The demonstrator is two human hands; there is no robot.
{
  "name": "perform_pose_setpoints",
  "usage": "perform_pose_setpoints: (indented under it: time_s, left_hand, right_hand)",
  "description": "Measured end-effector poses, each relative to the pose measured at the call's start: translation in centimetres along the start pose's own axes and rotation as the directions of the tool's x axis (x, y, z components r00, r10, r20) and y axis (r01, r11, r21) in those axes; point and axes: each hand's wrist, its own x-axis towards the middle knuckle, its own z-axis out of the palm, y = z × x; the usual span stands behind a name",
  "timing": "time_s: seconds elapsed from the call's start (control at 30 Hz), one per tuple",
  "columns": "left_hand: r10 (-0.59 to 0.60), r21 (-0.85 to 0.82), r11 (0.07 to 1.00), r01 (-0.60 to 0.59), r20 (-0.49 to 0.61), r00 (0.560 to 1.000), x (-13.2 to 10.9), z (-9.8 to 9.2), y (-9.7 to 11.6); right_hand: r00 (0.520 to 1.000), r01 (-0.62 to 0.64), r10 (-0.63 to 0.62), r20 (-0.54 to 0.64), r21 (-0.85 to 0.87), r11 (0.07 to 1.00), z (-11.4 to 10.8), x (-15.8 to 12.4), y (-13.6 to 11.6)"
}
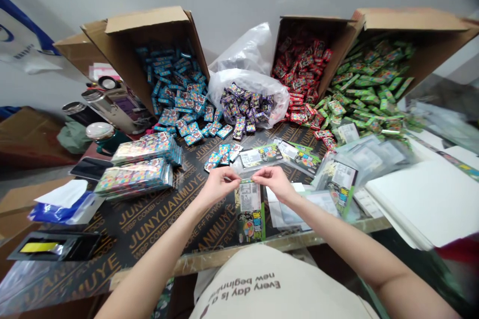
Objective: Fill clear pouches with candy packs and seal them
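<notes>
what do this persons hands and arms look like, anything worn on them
The left hand and right hand have no gloves, and no ring, watch or bracelet shows. The forearms are uncovered, with no sleeve in view. Below them is a cream top with dark lettering, seen upside down.

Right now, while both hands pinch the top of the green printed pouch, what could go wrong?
1. The left hand and right hand hold the green printed plastic pouch only by fingertips at its top edge. The grip may slip, and the pouch lies near the front edge of the dark plywood table, so it could fall off.
2. Loose small blue packets lie just beyond the hands; a wrist could scatter them.
</notes>
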Motion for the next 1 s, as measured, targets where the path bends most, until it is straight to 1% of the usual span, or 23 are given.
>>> perform_pose_setpoints:
  time_s: [0.07, 0.13, 0.17, 0.23, 0.27, 0.3, 0.33, 0.37, 0.4, 0.43, 0.47, 0.53, 0.57, 0.63, 0.77, 0.9, 1.0]
  left_hand:
    - [0.08, 0.078, 0.994, -0.079, -0.014, 0.997, -0.4, 0.2, 0.3]
    - [0.143, 0.132, 0.982, -0.138, -0.027, 0.989, -0.5, 0.6, 0.4]
    - [0.166, 0.154, 0.975, -0.161, -0.02, 0.986, -0.5, 0.8, 0.4]
    - [0.198, 0.193, 0.961, -0.198, 0.021, 0.98, -0.4, 1.3, 0.5]
    - [0.21, 0.211, 0.953, -0.216, 0.048, 0.976, -0.3, 1.5, 0.5]
    - [0.221, 0.225, 0.946, -0.232, 0.07, 0.973, -0.3, 1.6, 0.5]
    - [0.231, 0.235, 0.941, -0.245, 0.087, 0.969, -0.2, 1.7, 0.5]
    - [0.237, 0.239, 0.937, -0.254, 0.096, 0.967, -0.2, 1.8, 0.6]
    - [0.242, 0.24, 0.935, -0.26, 0.103, 0.965, -0.3, 1.8, 0.6]
    - [0.243, 0.243, 0.933, -0.264, 0.114, 0.963, -0.4, 1.7, 0.7]
    - [0.242, 0.251, 0.931, -0.266, 0.122, 0.963, -0.5, 1.7, 0.7]
    - [0.238, 0.282, 0.922, -0.265, 0.127, 0.963, -0.6, 1.7, 0.8]
    - [0.236, 0.298, 0.917, -0.263, 0.127, 0.964, -0.6, 1.8, 0.8]
    - [0.234, 0.319, 0.911, -0.261, 0.12, 0.965, -0.6, 1.9, 0.8]
    - [0.221, 0.299, 0.923, -0.242, 0.102, 0.97, -0.7, 2.1, 0.7]
    - [0.217, 0.237, 0.944, -0.231, 0.084, 0.972, -0.8, 2.1, 0.3]
    - [0.204, 0.183, 0.96, -0.211, 0.053, 0.977, -0.9, 2.2, -0.2]
  right_hand:
    - [0.997, 0.08, -0.081, -0.005, -0.084, 0.993, 0.2, -0.6, 0.3]
    - [0.983, 0.179, -0.185, -0.015, -0.177, 0.968, 0.5, -1.4, 0.4]
    - [0.972, 0.228, -0.233, 0.003, -0.218, 0.949, 0.5, -1.8, 0.3]
    - [0.95, 0.313, -0.299, 0.094, -0.291, 0.904, 0.1, -2.2, 0.1]
    - [0.938, 0.347, -0.319, 0.139, -0.336, 0.875, -0.6, -2.2, 0.1]
    - [0.93, 0.366, -0.332, 0.156, -0.396, 0.842, -1.7, -2.0, 0.1]
    - [0.932, 0.359, -0.338, 0.133, -0.478, 0.802, -3.1, -1.7, 0.2]
    - [0.94, 0.312, -0.331, 0.078, -0.584, 0.749, -4.8, -1.4, 0.5]
    - [0.948, 0.231, -0.318, -0.001, -0.686, 0.69, -6.6, -1.1, 0.9]
    - [0.956, 0.118, -0.283, -0.08, -0.777, 0.619, -8.5, -0.8, 1.4]
    - [0.966, 0.021, -0.227, -0.122, -0.84, 0.542, -10.2, -0.5, 2.0]
    - [0.977, -0.062, -0.151, -0.149, -0.882, 0.467, -12.9, -0.3, 3.3]
    - [0.982, -0.072, -0.124, -0.142, -0.889, 0.452, -13.7, -0.4, 3.8]
    - [0.987, -0.078, -0.092, -0.131, -0.897, 0.436, -14.4, -0.6, 4.8]
    - [0.99, -0.081, -0.072, -0.121, -0.908, 0.411, -13.9, -1.0, 5.8]
    - [0.991, -0.055, -0.087, -0.1, -0.909, 0.413, -13.5, -1.2, 6.2]
    - [0.99, -0.018, -0.121, -0.077, -0.907, 0.421, -13.4, -1.6, 6.4]
